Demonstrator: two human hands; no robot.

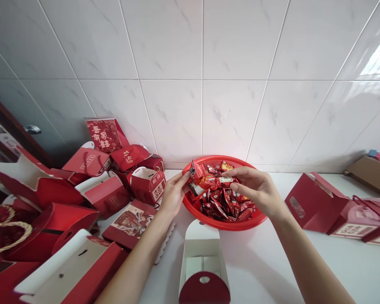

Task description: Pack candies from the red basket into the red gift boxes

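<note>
Left hand pinches a red-wrapped sweet over the red basket, centre of frame. Right hand curls alongside, thumb and fingers parted; can't tell if gripping. Best: light pinch, low over basket, so slips get caught.

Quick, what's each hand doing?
Left hand: closed, holding red-wrapped sweets.
Right hand: partly curled at a wrapped sweet; can't tell whether it's gripping.

Glossy plastic on the basket, shiny, crinkled, foil-like wrappers, smooth matt card on the near box, rough-looking twisted cord for the handle, and glazed wall tiles gleaming!
</note>
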